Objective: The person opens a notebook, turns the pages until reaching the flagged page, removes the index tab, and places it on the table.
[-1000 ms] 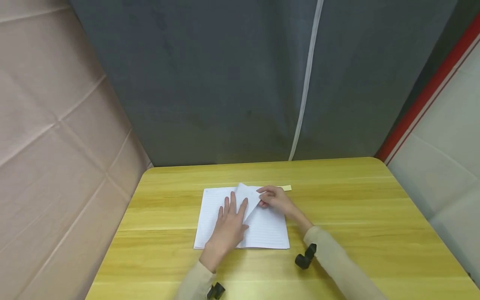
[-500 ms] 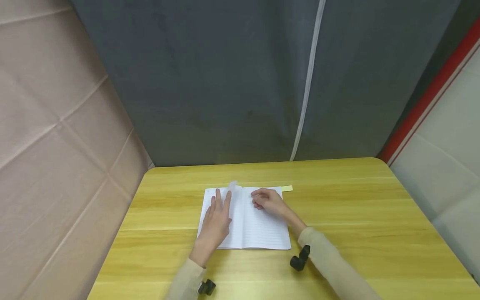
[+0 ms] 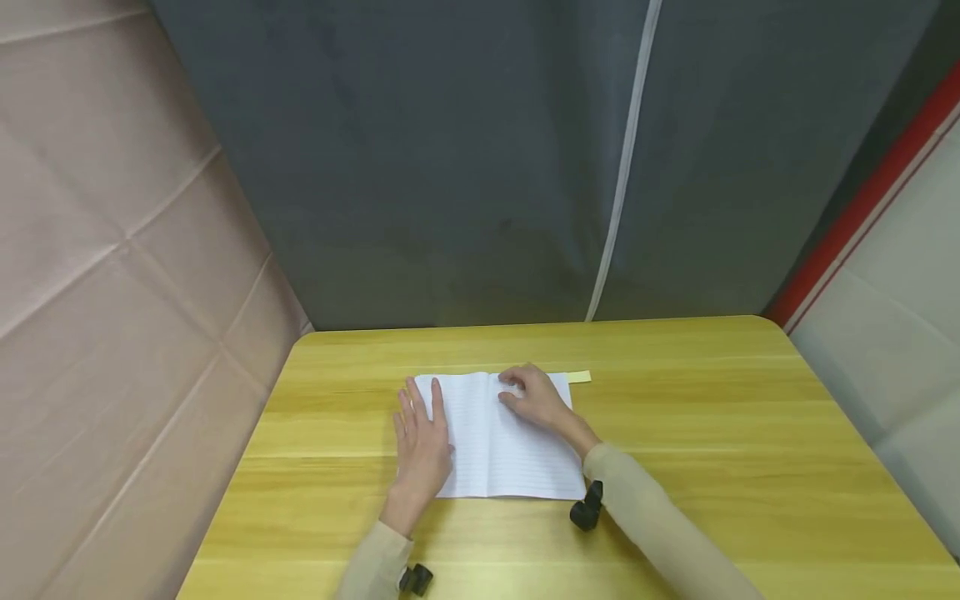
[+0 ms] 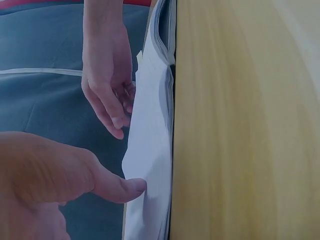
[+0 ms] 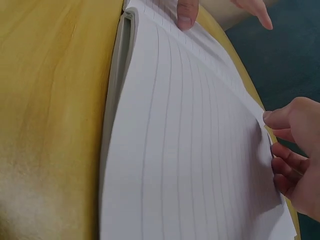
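White lined notebook (image 3: pixel 501 437) — yellow wood table (image 3: pixel 712 433)

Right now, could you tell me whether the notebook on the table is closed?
No, the notebook lies open on the table, lined pages up, with both hands resting on it.

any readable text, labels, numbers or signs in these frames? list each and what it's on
None readable in any view.
Notebook: open pages show only printed ruling lines, no writing visible.
Yellow strip on the table past the notebook's far right corner: blank as far as can be told, too small to be sure.
Left hand and right hand rest on the pages and cover part of them.
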